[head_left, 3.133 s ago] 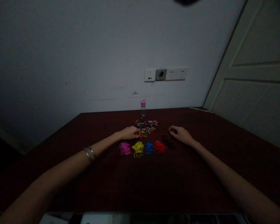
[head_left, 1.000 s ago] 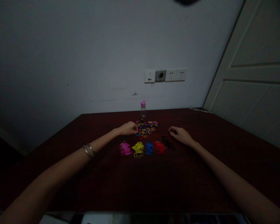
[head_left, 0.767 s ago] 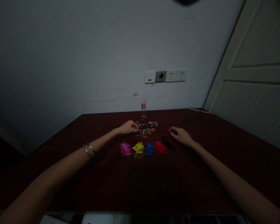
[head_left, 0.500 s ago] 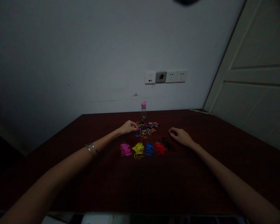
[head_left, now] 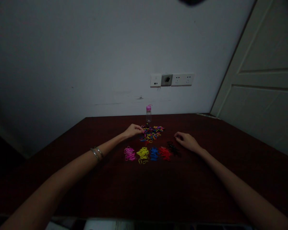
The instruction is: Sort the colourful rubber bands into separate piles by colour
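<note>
My left hand (head_left: pixel 133 130) reaches to the left edge of a mixed heap of small coloured bands (head_left: pixel 152 134); its thumb and fingertips are pinched together there, and what they hold is too small to make out. Right of the heap, my right hand (head_left: pixel 186 140) rests on the table with its fingers curled and thumb near the index finger; whether anything is between them cannot be seen. Nearer me lie sorted piles in a row: pink (head_left: pixel 130 154), yellow (head_left: pixel 143 153), blue (head_left: pixel 154 154), red (head_left: pixel 165 153) and black (head_left: pixel 173 148). Two yellow bands lie just below the yellow pile.
A clear bottle with a pink lid (head_left: pixel 148 114) stands behind the heap on the dark red table (head_left: pixel 144 188). Behind it is a wall with sockets (head_left: pixel 182 80). A pale door (head_left: pixel 266 73) is at the right.
My left hand's fingers have stretched slightly to the right into the edge of the mixed heap. My right hand stays in nearly the same place. The view has shifted a little.
</note>
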Demonstrator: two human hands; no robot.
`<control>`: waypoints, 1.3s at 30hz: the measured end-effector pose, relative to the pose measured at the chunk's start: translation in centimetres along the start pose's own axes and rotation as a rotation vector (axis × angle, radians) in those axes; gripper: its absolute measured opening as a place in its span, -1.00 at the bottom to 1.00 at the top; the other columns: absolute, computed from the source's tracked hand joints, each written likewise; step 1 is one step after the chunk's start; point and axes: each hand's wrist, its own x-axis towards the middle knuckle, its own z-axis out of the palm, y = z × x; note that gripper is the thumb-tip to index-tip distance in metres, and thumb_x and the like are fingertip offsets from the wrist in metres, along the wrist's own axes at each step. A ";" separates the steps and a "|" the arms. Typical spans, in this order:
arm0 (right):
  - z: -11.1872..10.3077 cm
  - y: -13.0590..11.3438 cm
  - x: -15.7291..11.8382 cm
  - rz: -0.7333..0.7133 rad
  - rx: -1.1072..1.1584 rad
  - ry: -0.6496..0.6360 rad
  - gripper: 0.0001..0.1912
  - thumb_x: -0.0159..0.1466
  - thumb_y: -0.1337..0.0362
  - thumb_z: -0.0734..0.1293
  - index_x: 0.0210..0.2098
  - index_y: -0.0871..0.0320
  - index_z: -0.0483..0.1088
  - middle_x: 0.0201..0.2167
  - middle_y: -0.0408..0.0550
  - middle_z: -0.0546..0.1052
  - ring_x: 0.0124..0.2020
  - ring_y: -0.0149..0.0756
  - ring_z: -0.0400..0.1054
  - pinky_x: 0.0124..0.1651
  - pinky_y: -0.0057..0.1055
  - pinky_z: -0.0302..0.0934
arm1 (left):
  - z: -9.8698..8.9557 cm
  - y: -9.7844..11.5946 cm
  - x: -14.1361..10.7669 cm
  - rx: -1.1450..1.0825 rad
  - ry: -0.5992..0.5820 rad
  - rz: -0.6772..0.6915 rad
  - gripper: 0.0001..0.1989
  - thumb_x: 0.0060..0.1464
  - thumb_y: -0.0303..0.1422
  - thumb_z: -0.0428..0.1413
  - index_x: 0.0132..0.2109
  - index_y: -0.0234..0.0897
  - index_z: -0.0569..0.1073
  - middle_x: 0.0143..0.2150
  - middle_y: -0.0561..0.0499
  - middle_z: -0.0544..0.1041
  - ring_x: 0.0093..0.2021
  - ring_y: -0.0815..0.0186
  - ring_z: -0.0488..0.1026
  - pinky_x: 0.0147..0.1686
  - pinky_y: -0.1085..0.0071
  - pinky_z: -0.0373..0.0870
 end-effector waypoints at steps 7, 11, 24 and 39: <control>-0.1 -0.2 -0.1 -0.001 -0.004 0.003 -0.78 0.15 0.26 0.16 -0.25 0.11 0.37 -0.42 -0.09 0.47 -0.43 -0.34 0.32 -0.41 -0.48 0.08 | -4.3 2.2 -1.7 0.179 -0.356 -0.007 -0.85 -0.26 -0.43 0.10 -0.46 -0.37 0.53 -0.66 0.09 0.36 -0.63 0.50 0.17 -0.60 0.55 0.03; 0.1 0.1 0.0 0.000 0.013 0.006 -0.78 0.15 0.26 0.17 -0.25 0.11 0.37 -0.41 -0.09 0.47 -0.44 -0.35 0.32 -0.39 -0.48 0.11 | -6.1 2.2 -3.0 0.214 -0.516 -0.089 -0.85 -0.33 -0.45 0.13 -0.48 -0.33 0.55 -0.66 0.07 0.40 -0.65 0.49 0.18 -0.63 0.54 0.00; 0.4 0.3 0.1 0.000 0.005 0.014 -0.77 0.16 0.25 0.16 -0.24 0.11 0.37 -0.38 -0.07 0.48 -0.40 -0.33 0.33 -0.36 -0.46 0.13 | -6.5 -0.4 -3.0 0.215 -0.611 -0.241 -0.78 -0.31 -0.24 0.22 -0.48 -0.33 0.53 -0.72 0.10 0.27 -0.70 0.50 0.06 -0.69 0.53 -0.10; 0.2 -0.1 0.0 0.003 0.002 0.022 -0.79 0.16 0.26 0.15 -0.26 0.09 0.36 -0.40 -0.11 0.47 -0.41 -0.35 0.33 -0.37 -0.49 0.11 | -6.2 -8.1 0.7 -0.408 0.891 -0.162 -0.79 -0.20 -0.25 0.00 -0.58 -0.33 0.33 -0.79 0.20 0.08 -0.77 0.53 -0.02 -0.73 0.56 -0.12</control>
